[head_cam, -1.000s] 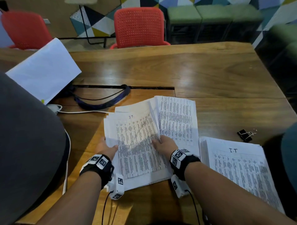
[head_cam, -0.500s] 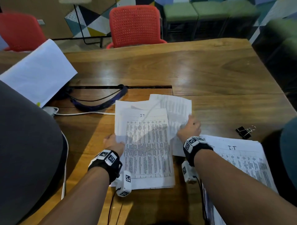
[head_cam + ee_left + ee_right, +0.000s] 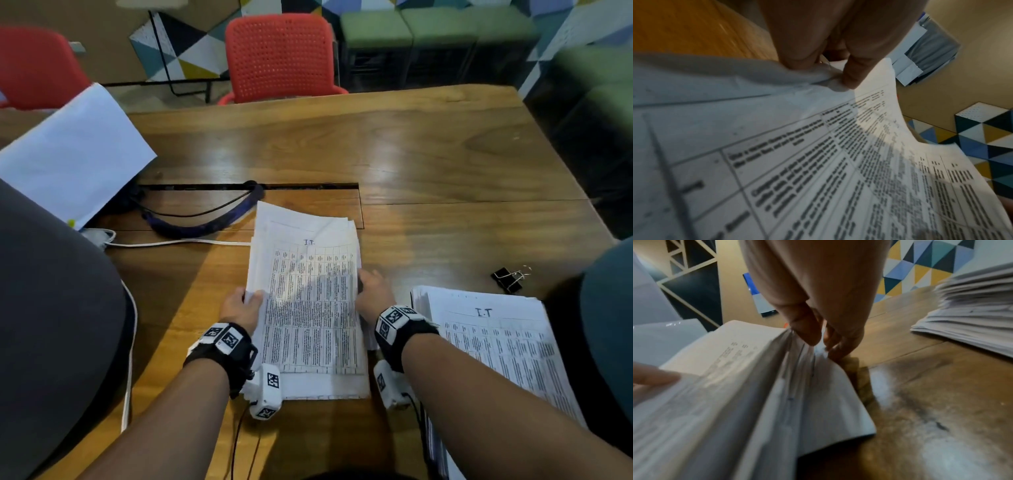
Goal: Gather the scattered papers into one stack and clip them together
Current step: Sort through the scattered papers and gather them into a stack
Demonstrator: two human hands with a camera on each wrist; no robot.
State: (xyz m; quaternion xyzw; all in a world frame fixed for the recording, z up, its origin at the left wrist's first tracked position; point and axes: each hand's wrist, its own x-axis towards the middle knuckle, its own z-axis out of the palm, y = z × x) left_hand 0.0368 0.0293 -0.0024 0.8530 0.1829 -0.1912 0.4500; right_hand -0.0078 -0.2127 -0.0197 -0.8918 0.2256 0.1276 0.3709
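Papers (image 3: 308, 308) gripped between hands.

Wooden table (image 3: 428, 154). 2 red chairs behind it: one (image 3: 279, 54) centred, one (image 3: 34, 65) far left. Blue strap (image 3: 205, 224) and white cable (image 3: 171, 243) lie left.

The top page of the pile of papers (image 3: 308, 308) has "I.T" written by hand, past the fingertips of both hands. The other pile (image 3: 496, 342), beside the right hand's fingers, has "I.T" on top too. The small printed words in the boxes are too blurry to read.
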